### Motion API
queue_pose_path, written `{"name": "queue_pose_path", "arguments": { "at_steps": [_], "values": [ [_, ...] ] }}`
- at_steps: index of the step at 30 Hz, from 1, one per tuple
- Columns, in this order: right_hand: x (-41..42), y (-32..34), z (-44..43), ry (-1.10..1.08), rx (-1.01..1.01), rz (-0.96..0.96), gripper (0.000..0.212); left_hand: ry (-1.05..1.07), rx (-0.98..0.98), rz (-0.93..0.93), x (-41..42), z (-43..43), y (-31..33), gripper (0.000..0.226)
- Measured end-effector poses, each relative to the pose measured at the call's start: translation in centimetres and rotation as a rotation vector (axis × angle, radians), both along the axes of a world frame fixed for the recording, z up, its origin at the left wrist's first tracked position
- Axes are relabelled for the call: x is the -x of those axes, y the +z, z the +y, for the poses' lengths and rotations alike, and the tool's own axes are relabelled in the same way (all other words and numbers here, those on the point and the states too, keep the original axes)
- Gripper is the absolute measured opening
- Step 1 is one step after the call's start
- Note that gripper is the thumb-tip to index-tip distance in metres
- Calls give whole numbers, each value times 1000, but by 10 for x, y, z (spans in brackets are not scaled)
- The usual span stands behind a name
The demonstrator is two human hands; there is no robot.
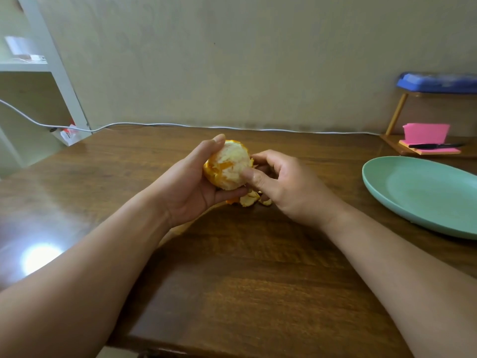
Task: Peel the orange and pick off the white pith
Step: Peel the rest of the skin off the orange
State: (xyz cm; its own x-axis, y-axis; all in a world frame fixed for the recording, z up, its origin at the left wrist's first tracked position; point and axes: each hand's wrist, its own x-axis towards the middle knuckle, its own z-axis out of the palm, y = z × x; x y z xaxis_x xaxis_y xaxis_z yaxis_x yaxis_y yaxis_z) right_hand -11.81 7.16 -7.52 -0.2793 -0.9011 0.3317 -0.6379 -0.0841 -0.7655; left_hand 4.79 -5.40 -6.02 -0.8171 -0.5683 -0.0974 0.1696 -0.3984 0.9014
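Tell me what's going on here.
A person is peeling an orange over a wooden table. The left hand cradles the fruit, mostly stripped and coated in white pith, with some rind left on its left side. The right hand works at its lower right, thumb pressed on it. Peel scraps lie on the table beneath. A green plate sits to the right.

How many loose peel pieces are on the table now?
3 visible, clustered on the table below the orange: an orange scrap leftmost, a larger pale piece in the middle, a small piece rightmost. The left hand and right hand may hide more.
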Motion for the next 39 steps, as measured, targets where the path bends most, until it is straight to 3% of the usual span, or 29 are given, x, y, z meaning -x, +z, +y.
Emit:
{"name": "queue_pose_path", "arguments": {
  "at_steps": [13, 20, 25, 39],
  "values": [
    [1, 3, 1, -87, 25, 36, 9, -35, 47, -34, 5, 7, -4, 54],
    [4, 2, 1, 6, 8, -16, 21, -18, -10, 4, 1, 3, 0, 50],
    [6, 4, 1, 31, -6, -23, 31, -64, -18, 17, -1, 1, 1, 59],
    [0, 4, -3, -66, 20, 5, 6, -3, 79, -1, 6, 7, -4, 51]
  ]
}}
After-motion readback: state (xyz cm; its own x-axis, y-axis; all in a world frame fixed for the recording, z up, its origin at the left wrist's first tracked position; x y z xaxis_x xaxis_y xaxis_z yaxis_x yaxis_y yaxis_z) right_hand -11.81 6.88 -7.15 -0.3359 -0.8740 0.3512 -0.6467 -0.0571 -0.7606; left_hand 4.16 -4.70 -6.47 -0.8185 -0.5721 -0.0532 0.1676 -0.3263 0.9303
